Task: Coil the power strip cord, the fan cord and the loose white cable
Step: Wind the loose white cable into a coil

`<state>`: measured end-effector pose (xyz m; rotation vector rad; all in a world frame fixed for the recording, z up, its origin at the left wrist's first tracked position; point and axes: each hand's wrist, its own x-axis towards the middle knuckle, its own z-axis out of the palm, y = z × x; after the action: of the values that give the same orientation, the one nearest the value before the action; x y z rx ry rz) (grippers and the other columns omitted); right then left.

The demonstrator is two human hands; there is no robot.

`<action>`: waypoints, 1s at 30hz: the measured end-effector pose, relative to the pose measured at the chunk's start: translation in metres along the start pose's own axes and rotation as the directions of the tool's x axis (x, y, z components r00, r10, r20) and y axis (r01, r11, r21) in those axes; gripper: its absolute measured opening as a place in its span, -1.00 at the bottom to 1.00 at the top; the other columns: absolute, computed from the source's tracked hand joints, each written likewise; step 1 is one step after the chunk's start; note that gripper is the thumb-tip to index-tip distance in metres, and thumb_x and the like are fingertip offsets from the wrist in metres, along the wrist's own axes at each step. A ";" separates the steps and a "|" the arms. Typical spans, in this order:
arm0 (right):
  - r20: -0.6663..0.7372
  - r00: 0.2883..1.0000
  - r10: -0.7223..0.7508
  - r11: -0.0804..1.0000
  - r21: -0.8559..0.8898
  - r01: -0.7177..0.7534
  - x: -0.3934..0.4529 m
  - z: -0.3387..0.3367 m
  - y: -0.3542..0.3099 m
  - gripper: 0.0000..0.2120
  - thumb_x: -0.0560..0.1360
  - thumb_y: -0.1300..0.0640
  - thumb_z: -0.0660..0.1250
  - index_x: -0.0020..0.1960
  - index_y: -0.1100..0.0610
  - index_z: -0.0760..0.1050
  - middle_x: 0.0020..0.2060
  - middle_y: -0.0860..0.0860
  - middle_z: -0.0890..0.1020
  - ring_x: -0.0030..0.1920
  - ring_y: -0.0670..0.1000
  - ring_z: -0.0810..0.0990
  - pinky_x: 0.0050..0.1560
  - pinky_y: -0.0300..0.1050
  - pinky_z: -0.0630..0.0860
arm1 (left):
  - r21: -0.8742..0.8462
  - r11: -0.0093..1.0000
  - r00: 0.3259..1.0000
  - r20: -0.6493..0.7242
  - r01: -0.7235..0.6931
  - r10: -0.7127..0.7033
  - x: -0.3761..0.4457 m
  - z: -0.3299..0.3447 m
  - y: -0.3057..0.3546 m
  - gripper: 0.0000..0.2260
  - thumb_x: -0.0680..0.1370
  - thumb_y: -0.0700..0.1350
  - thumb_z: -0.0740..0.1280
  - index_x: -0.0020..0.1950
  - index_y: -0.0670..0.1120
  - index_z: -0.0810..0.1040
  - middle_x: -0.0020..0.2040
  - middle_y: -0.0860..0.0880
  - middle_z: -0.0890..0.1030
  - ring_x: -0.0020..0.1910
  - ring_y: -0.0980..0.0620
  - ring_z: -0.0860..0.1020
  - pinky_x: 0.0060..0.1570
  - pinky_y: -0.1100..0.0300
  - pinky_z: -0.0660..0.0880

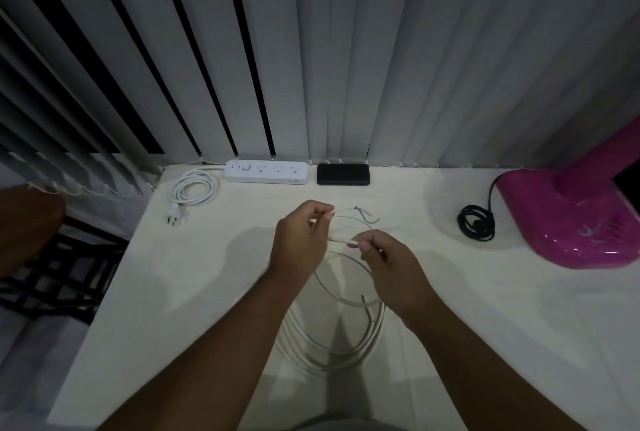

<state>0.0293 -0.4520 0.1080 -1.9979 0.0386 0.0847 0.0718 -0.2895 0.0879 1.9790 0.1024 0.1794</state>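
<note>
The loose white cable [332,344] lies in several loops on the white table [173,292], between my forearms. My left hand [301,240] pinches the cable near its stripped end, where thin bare wires stick out to the right. My right hand [384,257] pinches the same cable a little lower and to the right. The white power strip [266,171] sits at the back edge, and its white cord [194,190] lies coiled to the left with the plug in front. The fan's black cord [476,223] lies coiled beside the pink fan base [568,219].
A black rectangular device [343,173] lies right of the power strip. Vertical blinds [311,50] hang behind the table. A dark chair frame [59,275] stands off the table's left edge.
</note>
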 end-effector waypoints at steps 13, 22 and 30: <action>0.175 0.982 0.070 0.987 0.129 -0.093 0.022 -0.025 0.000 -0.78 0.64 0.16 0.27 -0.03 0.02 0.69 -0.29 -0.15 0.63 -0.28 -0.24 0.54 -0.20 -0.37 0.43 | -0.340 0.914 0.927 0.366 0.220 -0.086 -0.015 -0.020 0.005 -0.75 0.58 -0.12 0.41 0.25 0.06 0.61 -0.18 0.02 0.74 -0.25 0.20 0.60 -0.18 0.42 0.47; 0.142 0.971 -0.191 0.945 0.294 0.143 0.008 -0.012 0.012 -0.52 0.42 0.18 0.52 0.32 -0.02 0.60 -0.05 -0.13 0.69 -0.13 -0.07 0.62 0.03 -0.16 0.54 | -0.367 0.819 0.869 0.402 0.441 -0.288 -0.014 -0.015 0.014 -0.93 0.59 -0.07 0.37 0.06 0.00 0.61 -0.18 -0.02 0.74 -0.42 0.11 0.40 -0.37 0.26 0.35; -0.148 0.984 -0.101 0.901 0.405 0.154 0.002 -0.004 0.007 -0.86 0.47 0.19 0.49 0.02 0.10 0.74 -0.04 0.03 0.76 0.01 -0.02 0.71 -0.05 -0.17 0.63 | -0.461 0.743 0.856 0.422 0.485 -0.298 -0.020 -0.014 0.006 -0.77 0.54 0.04 0.37 -0.01 -0.11 0.62 -0.25 -0.13 0.68 -0.41 0.04 0.42 -0.37 0.23 0.37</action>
<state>0.0309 -0.4581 0.1029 -1.5705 0.0040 -0.1248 0.0500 -0.2820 0.0978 1.3327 0.2322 -0.3688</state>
